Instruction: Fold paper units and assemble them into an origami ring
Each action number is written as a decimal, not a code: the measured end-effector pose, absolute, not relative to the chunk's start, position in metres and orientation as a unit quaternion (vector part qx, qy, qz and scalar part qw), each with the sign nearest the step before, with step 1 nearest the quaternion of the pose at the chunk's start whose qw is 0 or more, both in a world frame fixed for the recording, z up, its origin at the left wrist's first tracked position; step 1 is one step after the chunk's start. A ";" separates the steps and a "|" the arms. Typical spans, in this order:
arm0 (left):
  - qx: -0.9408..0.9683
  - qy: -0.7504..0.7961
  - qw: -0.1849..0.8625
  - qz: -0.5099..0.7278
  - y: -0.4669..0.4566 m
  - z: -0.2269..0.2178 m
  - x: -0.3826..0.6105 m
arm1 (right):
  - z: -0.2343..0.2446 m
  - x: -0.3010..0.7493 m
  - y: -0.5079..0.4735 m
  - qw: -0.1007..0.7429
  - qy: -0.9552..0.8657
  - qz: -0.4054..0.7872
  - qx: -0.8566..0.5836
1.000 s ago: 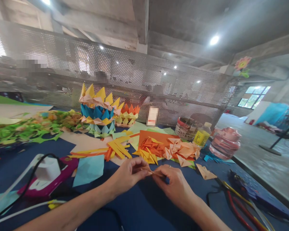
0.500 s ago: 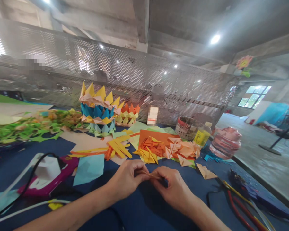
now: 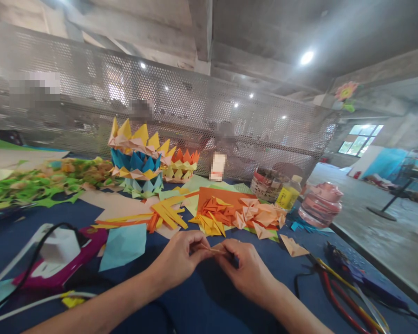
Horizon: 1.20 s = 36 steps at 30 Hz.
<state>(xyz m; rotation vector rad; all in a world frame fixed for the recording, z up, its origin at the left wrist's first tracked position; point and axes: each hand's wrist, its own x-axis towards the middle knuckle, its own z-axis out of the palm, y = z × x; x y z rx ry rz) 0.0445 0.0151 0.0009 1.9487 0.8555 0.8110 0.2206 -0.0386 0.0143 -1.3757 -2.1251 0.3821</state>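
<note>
A perforated metal screen (image 3: 181, 99) spans the upper half of the frame, behind a dark blue counter (image 3: 209, 301) crowded with cut and folded paper. A heap of green paper scraps (image 3: 52, 183) spreads across the left side, just beside a stack of pointed paper crowns (image 3: 135, 160) in yellow, blue and pale green, left of center. A purple-and-white power strip (image 3: 61, 276) lies at lower left. At lower center, a worker's left hand (image 3: 183, 257) and right hand (image 3: 247, 264) meet above the counter, thumbs and fingers drawn narrow in a pinch. A pink jug (image 3: 321, 206) stands at right, near a yellow-labeled bottle (image 3: 288, 195). Between the hands and the bottle lie folded peach pieces (image 3: 261, 214); a single peach triangle (image 3: 294, 246) rests apart at lower right. Smallest of all, a slip of peach paper (image 3: 216, 251), mostly hidden by fingers, is held between both hands at lower center.
</note>
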 end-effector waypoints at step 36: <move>0.758 0.315 0.496 0.283 0.015 0.002 0.046 | 0.009 0.221 -0.036 0.258 -0.804 0.102 -0.525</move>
